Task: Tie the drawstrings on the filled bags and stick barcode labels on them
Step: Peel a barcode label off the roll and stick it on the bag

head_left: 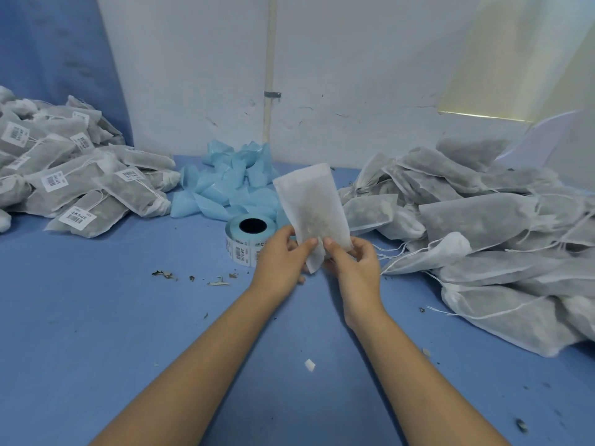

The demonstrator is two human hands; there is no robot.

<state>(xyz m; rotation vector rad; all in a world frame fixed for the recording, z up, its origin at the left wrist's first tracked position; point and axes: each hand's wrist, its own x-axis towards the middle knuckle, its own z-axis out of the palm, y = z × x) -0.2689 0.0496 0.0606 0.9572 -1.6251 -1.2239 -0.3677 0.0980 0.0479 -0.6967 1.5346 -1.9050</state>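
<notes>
Filled bag [310, 201], frame centre above the table [128, 317], pinched at its lower end by left hand [281, 255] and right hand [352, 263]. Advised: draw the mouth shut evenly, knot snugly, avoid spilling contents.

The near part of the blue desk [96, 317] carries only leaf crumbs [167, 274] and a white paper scrap [309, 365], so a hand passes freely there, most widely on the left. Far left, a pile of labelled bags [64, 181] closes the way. On the right a pile of unlabelled bags [483, 226] comes near to the front edge, its loose drawstrings [396, 249] lying out on the desk. Between the piles stand the label roll [240, 247] and a heap of blue backing paper [225, 185] against the wall [354, 75]. The left hand [280, 262] and right hand [354, 268], pinching a raised bag [310, 207], block the roll from the front.
</notes>
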